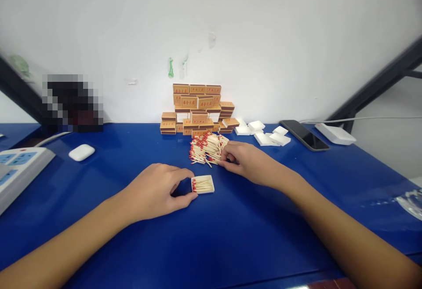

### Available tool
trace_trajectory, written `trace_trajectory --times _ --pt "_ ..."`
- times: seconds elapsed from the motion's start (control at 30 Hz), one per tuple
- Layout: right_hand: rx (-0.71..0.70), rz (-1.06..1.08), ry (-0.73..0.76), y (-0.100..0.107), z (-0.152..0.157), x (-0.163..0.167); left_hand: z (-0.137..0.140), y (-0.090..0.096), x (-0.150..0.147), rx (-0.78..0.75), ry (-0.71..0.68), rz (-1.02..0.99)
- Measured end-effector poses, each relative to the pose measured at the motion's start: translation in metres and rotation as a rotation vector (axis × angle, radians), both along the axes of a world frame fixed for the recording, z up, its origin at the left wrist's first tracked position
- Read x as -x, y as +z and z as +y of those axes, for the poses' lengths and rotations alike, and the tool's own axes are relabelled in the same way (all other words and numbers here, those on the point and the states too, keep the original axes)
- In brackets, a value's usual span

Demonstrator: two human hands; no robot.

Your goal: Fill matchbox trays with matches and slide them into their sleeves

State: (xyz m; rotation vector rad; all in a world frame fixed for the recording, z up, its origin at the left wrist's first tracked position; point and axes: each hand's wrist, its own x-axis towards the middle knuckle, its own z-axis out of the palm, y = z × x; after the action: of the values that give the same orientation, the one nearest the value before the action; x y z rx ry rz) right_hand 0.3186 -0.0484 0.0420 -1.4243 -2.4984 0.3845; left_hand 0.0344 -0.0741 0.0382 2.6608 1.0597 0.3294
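A small white matchbox tray (212,185) lies on the blue table, partly filled with red-tipped matches (201,184). The thumb and a finger of my left hand (161,191) grip its left end at the two corners. Behind the tray is a loose heap of matches (208,147), most with red heads. My right hand (242,159) is at the right edge of that heap, its fingertips pinched together on matches; how many they hold is hidden by the fingers.
Orange-brown matchboxes (198,90) are stacked against the wall behind the heap. Several white trays (278,138) lie to their right, beside a dark phone (306,136) and a white box (335,133). On the left are a white earbud case (81,152) and a power strip (36,166).
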Motion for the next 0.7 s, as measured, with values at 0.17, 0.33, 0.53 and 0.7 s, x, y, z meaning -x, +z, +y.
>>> trace_trajectory --times 0.17,0.33,0.53,0.7 --pt "0.069 0.003 0.019 -0.001 0.003 -0.008 0.001 0.0 -0.002 0.003 0.003 -0.002" --pt "0.076 0.074 0.052 0.011 -0.004 -0.007 0.001 -0.002 0.0 0.0 0.002 -0.009" --pt "0.149 0.151 0.238 0.011 -0.023 0.013 -0.001 -0.001 -0.002 0.024 -0.005 -0.025" --pt "0.168 0.036 0.24 0.011 -0.033 0.028 -0.002 -0.004 -0.004 0.01 -0.027 -0.045"
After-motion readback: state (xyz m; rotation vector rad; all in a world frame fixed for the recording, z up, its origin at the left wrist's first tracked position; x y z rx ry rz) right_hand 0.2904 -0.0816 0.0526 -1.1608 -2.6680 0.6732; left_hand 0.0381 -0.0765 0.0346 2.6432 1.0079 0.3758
